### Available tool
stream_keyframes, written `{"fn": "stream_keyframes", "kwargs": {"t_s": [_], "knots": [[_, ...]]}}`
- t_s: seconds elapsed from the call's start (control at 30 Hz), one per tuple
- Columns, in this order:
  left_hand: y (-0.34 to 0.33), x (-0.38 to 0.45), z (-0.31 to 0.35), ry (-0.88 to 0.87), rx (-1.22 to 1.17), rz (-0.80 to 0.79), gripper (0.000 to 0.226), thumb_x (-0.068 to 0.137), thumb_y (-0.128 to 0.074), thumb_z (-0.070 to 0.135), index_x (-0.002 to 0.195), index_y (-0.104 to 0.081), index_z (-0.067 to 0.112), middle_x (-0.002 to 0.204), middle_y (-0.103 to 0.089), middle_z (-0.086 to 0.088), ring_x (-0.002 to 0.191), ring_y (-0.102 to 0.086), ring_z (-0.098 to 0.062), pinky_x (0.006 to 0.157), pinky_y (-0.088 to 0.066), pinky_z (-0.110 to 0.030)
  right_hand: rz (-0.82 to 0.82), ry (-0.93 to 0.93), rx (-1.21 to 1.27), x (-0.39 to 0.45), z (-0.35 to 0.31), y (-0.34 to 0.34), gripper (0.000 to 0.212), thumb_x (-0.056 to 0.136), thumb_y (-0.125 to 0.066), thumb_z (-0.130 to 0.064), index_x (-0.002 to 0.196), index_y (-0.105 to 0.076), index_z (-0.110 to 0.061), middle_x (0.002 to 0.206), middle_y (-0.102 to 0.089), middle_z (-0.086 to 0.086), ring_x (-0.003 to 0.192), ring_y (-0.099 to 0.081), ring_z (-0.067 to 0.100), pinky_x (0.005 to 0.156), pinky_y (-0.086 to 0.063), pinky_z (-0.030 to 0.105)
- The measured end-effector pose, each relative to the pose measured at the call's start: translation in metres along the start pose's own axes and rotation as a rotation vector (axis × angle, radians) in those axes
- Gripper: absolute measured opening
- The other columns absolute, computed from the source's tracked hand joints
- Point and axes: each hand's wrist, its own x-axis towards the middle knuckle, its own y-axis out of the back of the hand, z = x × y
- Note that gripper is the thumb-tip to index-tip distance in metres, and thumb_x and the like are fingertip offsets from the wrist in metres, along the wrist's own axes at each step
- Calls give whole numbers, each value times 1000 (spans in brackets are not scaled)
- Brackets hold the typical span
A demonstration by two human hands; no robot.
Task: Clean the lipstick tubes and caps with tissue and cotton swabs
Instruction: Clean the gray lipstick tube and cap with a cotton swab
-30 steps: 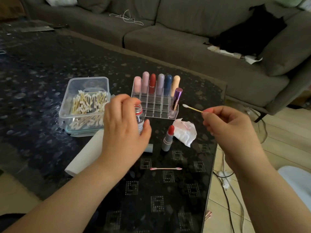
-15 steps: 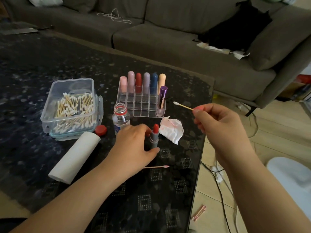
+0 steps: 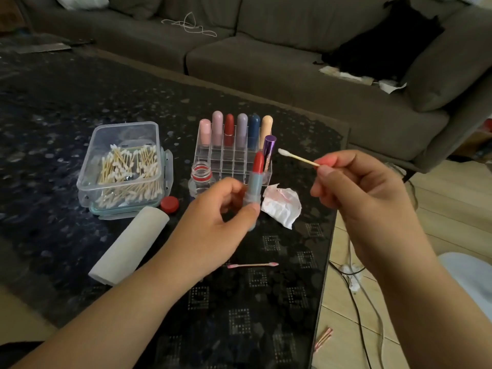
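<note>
- Head view: an uncapped lipstick (image 3: 255,182) was gripped by the left hand (image 3: 213,222) just before the rack (image 3: 234,162); a swab (image 3: 298,157) was pinched by the right hand (image 3: 362,193), right of the rack.
- Risk judged: the red bullet could be smeared or dented if touched by the swab tip.
- Counted: seven tubes in the rack, one held; one used swab (image 3: 252,265) and one tissue (image 3: 282,206) before it.
</note>
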Motion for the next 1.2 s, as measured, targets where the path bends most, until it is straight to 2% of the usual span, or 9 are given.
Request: {"fn": "stream_keyframes", "kwargs": {"t_s": [0.07, 0.17, 0.3, 0.4, 0.67, 0.73, 0.9, 1.03, 1.2], "knots": [[4, -2, 0, 6, -133, -6, 19, 81, -58, 43, 96, -60, 32, 90, -68, 14, 88, -64, -4, 83, -48, -25, -36, 25, -16, -1, -1, -2, 20, 90, -56, -5, 80, -66, -19, 58, -62, -2, 57, -57, 5, 58, -46, 13], [10, -6, -2, -2, -249, -16, 34, 73, -51, 48, 103, -57, 33, 90, -68, 15, 90, -66, -4, 80, -50, -25, -68, 56, -61, -2, -2, -7, 20, 88, -59, -5, 78, -66, -20, 59, -63, -4, 58, -58, 2, 58, -46, 12], [14, -9, -3, -23, -303, -40, 28, 77, -53, 42, 104, -56, 34, 92, -67, 9, 89, -68, -10, 74, -56, -28, -62, 92, -84, -1, -2, -13, 21, 85, -65, -4, 71, -67, -21, 58, -62, -9, 58, -58, 1, 56, -45, 11], [16, -10, -4, -23, -350, -50, 16, 87, -55, 40, 102, -60, 34, 90, -65, 6, 89, -68, -14, 71, -57, -30, -94, 108, -97, -2, -4, -17, 8, 79, -65, -18, 73, -69, -21, 59, -62, -8, 57, -56, 2, 54, -44, 12], [17, -13, 0, 21, -476, -81, 29, 83, -50, 35, 106, -58, 20, 84, -69, 5, 82, -68, -15, 68, -55, -28, -100, 108, -103, -2, -5, -20, 7, 75, -64, -24, 75, -70, -23, 60, -62, -5, 59, -57, 10, 56, -47, 19], [16, -15, 1, 54, -564, -92, 25, 90, -49, 36, 103, -62, 19, 77, -63, 3, 72, -61, -15, 68, -52, -28, -102, 102, -84, -2, -6, -20, 7, 74, -64, -23, 75, -70, -23, 58, -62, -5, 58, -57, 9, 58, -48, 20], [15, -17, 6, 90, -732, -118, 22, 81, -50, 30, 90, -69, 23, 71, -48, 2, 64, -40, -12, 62, -45, -26, -78, 108, -102, -2, -5, -22, 7, 75, -62, -26, 73, -69, -24, 55, -60, -8, 55, -55, 6, 57, -47, 22], [14, -17, 6, 92, -717, -117, 23, 82, -50, 31, 92, -66, 19, 70, -47, 4, 62, -40, -10, 60, -44, -25, -56, 144, -117, -2, -7, -23, 6, 76, -63, -24, 75, -69, -22, 54, -59, -6, 51, -53, 3, 50, -43, 13], [15, -18, 7, 66, -609, -122, 23, 83, -46, 34, 90, -64, 21, 70, -44, 5, 63, -38, -10, 63, -41, -26, -41, 165, -122, -2, -7, -23, 6, 77, -62, -21, 76, -68, -19, 52, -56, -4, 48, -52, 1, 49, -41, 10]]}}
